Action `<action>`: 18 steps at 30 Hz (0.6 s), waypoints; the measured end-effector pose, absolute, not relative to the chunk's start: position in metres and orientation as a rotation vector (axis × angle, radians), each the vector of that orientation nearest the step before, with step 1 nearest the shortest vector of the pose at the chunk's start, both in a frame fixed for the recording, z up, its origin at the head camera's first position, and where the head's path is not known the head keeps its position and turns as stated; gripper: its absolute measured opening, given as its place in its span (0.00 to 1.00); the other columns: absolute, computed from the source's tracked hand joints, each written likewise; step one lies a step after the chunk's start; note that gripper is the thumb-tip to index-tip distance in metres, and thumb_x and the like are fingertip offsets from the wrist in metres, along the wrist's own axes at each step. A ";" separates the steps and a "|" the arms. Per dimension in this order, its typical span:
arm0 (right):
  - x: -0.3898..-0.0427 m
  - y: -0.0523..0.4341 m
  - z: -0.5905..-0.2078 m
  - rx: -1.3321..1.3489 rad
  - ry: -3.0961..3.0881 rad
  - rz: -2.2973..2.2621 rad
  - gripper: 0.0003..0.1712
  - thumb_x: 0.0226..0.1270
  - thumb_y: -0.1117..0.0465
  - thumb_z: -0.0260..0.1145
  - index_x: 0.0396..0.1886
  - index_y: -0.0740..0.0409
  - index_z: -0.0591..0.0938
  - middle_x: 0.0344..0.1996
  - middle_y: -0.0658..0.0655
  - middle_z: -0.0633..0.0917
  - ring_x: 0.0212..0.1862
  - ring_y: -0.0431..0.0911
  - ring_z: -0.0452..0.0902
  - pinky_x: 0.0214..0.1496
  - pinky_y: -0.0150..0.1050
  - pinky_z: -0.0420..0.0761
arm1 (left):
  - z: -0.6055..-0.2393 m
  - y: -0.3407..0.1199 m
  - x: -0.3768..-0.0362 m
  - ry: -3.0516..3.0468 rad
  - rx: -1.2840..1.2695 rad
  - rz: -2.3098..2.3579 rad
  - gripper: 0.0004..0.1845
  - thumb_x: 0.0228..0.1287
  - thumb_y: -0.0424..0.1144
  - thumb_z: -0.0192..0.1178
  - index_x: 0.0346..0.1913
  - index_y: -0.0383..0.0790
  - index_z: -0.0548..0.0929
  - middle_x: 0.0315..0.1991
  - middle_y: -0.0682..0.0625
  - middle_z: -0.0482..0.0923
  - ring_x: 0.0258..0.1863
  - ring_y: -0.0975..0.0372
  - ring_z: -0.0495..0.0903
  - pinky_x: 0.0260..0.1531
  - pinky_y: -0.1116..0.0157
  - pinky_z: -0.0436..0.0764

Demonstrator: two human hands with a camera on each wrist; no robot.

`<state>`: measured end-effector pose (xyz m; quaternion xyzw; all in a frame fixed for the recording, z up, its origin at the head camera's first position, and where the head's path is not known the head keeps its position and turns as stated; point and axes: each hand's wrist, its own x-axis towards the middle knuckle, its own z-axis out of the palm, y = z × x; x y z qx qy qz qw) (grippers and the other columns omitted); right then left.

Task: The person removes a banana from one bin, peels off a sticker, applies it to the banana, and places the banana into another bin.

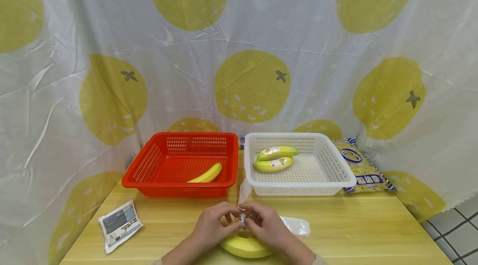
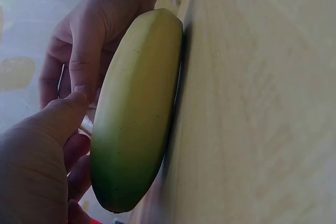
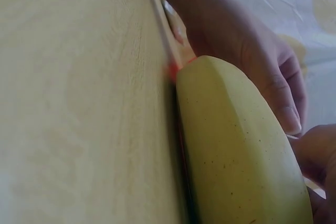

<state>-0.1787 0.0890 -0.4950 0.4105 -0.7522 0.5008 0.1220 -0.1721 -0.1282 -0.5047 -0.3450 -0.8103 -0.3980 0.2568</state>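
Note:
A bare yellow-green banana (image 1: 244, 248) lies on the wooden table (image 1: 373, 231) at the near edge, right under my hands; it also fills the wrist views (image 2: 134, 114) (image 3: 236, 150). Just above it, my left hand (image 1: 228, 220) and right hand (image 1: 253, 217) meet fingertip to fingertip. Both pinch a thin clear plastic wrapper (image 1: 242, 217). One strip of the wrapper (image 1: 244, 192) stands up behind the fingers and the rest (image 1: 296, 226) trails to the right on the table. In the left wrist view my left thumb (image 2: 52, 124) faces the right hand's fingers (image 2: 84, 51).
At the back stands a red basket (image 1: 149, 161) holding one banana (image 1: 207, 173). Beside it, a white basket (image 1: 336, 161) holds two labelled bananas (image 1: 274, 159). A grey-white packet (image 1: 119, 224) lies front left and a yellow bag (image 1: 360, 167) back right. A lemon-print curtain surrounds the table.

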 end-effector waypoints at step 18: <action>-0.176 0.089 -0.493 1.179 -2.214 1.463 0.18 0.68 0.69 0.70 0.56 0.57 0.83 0.34 0.52 0.91 0.26 0.33 0.77 0.26 0.30 0.80 | -0.506 -0.129 -0.171 -2.223 -0.948 -1.075 0.12 0.56 0.40 0.78 0.43 0.54 0.89 0.36 0.60 0.88 0.28 0.72 0.82 0.26 0.73 0.79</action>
